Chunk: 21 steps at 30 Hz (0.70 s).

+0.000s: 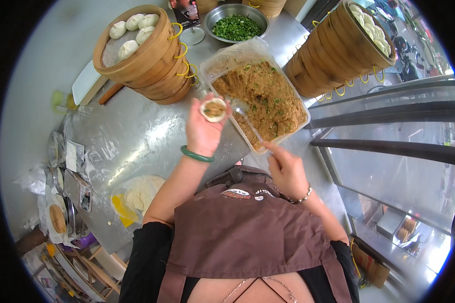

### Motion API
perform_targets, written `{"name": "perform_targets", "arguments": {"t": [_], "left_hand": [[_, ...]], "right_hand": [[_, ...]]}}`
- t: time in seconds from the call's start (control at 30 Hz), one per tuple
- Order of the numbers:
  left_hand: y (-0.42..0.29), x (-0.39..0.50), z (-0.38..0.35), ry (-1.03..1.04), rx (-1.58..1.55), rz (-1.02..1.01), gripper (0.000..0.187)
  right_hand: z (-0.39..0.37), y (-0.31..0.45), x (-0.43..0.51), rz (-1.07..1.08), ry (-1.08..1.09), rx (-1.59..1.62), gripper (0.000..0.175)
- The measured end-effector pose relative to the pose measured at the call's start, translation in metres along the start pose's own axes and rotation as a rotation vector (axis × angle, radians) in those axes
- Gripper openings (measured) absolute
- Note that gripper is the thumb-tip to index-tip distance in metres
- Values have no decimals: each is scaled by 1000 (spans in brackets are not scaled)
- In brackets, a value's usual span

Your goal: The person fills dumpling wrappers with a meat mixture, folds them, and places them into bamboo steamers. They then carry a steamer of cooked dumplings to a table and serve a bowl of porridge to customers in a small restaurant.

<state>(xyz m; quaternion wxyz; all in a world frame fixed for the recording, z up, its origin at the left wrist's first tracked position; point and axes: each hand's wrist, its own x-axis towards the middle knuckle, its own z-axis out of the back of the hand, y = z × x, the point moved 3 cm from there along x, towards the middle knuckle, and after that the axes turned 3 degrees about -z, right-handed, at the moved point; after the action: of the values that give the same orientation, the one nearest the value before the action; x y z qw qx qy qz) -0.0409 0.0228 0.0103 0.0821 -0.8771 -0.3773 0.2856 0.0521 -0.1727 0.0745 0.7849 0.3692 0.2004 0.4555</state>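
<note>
In my left hand (207, 127), palm up with fingers curled, lies a small round dough wrapper (214, 110) with brown filling in its middle. My right hand (286, 166) grips the handle of a metal spoon (251, 125), whose head is near the left edge of a clear plastic tub. The tub holds a mound of brown minced filling (267, 98) flecked with green. Behind it stands a steel bowl of chopped green onions (236, 28). Stacked bamboo steamers (146, 72) at the left hold several pleated buns (135, 22) on top.
Another tall steamer stack (333, 49) with buns stands at the right, beside a window frame (386, 115). Pale dough (140, 195) under plastic lies at the left of the steel table (155, 132), near a scale (79, 189). A wooden rod (111, 93) lies by the left steamers.
</note>
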Motion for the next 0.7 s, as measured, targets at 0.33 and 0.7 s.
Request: {"name": "perform_targets", "arguments": {"t": [0.33, 0.7], "left_hand": [[-24, -29, 74, -12, 19, -13, 37], [-17, -46, 79, -24, 123, 72, 40]], "right_hand": [[-8, -51, 20, -173, 143, -424, 29], [-29, -55, 33, -69, 220, -670, 27]]}}
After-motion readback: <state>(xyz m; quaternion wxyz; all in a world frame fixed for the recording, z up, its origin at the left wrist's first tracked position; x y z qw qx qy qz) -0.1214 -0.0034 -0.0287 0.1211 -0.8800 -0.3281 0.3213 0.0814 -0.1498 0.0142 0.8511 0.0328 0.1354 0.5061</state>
